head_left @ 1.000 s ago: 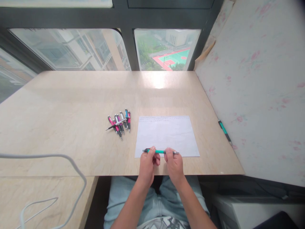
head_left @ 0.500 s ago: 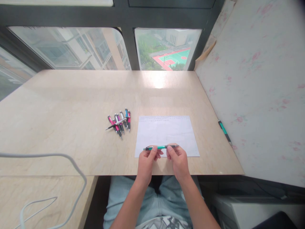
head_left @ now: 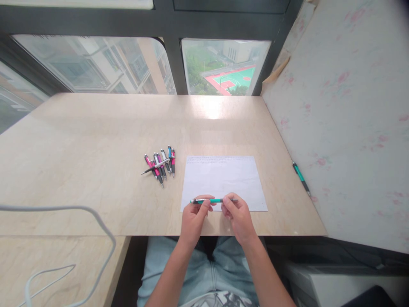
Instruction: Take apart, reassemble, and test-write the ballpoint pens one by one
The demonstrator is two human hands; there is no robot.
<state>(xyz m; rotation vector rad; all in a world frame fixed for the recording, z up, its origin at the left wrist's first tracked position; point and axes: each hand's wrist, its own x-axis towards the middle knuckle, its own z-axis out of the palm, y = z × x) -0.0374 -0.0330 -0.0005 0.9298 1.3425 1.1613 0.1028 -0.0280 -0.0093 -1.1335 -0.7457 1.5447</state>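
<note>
A teal and black pen (head_left: 214, 200) lies level between both my hands, just above the near edge of a white sheet of paper (head_left: 223, 179). My left hand (head_left: 193, 218) pinches its left part with thumb and fingers. My right hand (head_left: 238, 217) pinches its right part near the tip. Both hands hover over the front of the beige table (head_left: 96, 140).
A pile of several pink, blue and black pens (head_left: 159, 163) lies left of the paper. Another teal pen (head_left: 300, 178) rests at the table's right edge against the flowered wall panel (head_left: 345, 119). A white cable (head_left: 64, 238) loops over the lower side surface. Windows stand behind.
Both hands shifted a little with the pen, up and then slightly back left, staying over the paper's near edge. The grip on the pen stays.
</note>
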